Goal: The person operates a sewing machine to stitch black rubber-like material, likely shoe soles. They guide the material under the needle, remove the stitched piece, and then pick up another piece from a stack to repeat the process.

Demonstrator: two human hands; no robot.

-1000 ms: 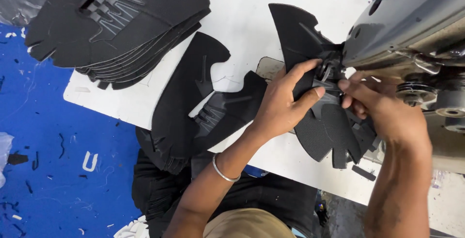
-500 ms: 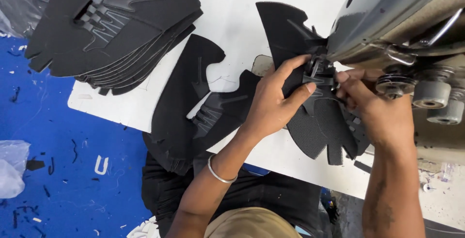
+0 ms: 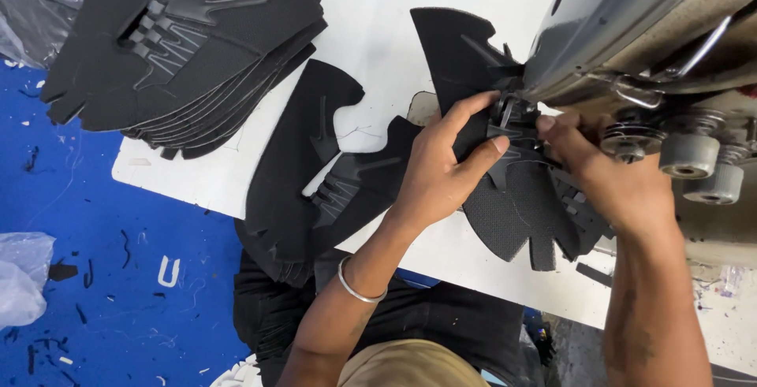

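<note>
White worktable (image 3: 378, 32) fills most of the view, w/ blue floor (image 3: 95, 221) to its left, littered w/ small black offcuts and a clear plastic bag (image 3: 20, 277) at the edge. Grey sewing machine (image 3: 631, 32) takes the top right corner, head overhanging the table, round knobs (image 3: 698, 162) on its side just above the right wrist. Top left of table: big stack of black shoe-upper pieces (image 3: 189, 40), fanned, well apart from the hands. Mid table: second, smaller pile of the same black uppers (image 3: 315, 174), hanging partly over the near table edge, under the left forearm. The black upper piece being worked (image 3: 512, 206) lies flat at the machine, its top part running under the machine head, mesh lobes spreading toward the near edge. Left hand (image 3: 441, 170) rests palm-down on that piece, fingers spread fairly wide and flat, pressing it, index tip right at the needle area; silver bangle (image 3: 359, 280) on the wrist. Right hand (image 3: 607, 178) sits on the other side of the needle area, fingers narrowed and curled to a pinch on the piece's edge near the presser foot (image 3: 509, 111); exact grip partly hidden by the machine. Hands near each other, not touching, piece between them. Person's dark clothing shows below the table edge.
</note>
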